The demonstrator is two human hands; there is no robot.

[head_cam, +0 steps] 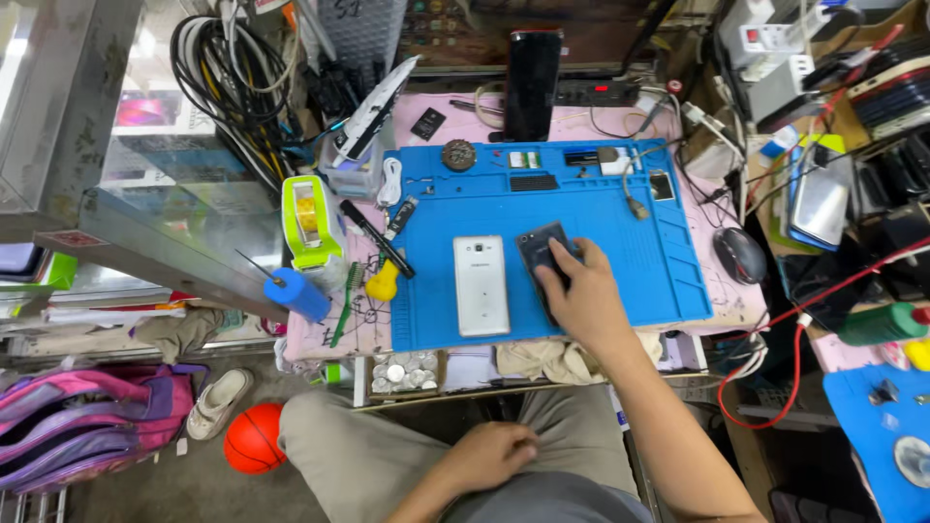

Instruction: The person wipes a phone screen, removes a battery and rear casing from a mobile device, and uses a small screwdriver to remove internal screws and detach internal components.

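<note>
A blue work mat (630, 252) covers the small bench. On it lies a white phone (480, 286), back side up. Just to its right, a dark phone (539, 250) lies tilted, and my right hand (581, 295) rests flat on its lower part, fingers pressing on it. My left hand (494, 452) sits loosely curled on my thigh, below the bench, with nothing in it. Small parts (524, 160) and a round dark disc (458, 154) lie along the mat's far edge.
A black phone (532, 82) stands upright behind the mat. A green tape dispenser (311, 221), a blue-handled tool (295, 292) and a yellow-handled tool (384, 282) lie left. A black mouse (739, 255) and red cable (804, 320) sit right. An orange ball (252, 438) is on the floor.
</note>
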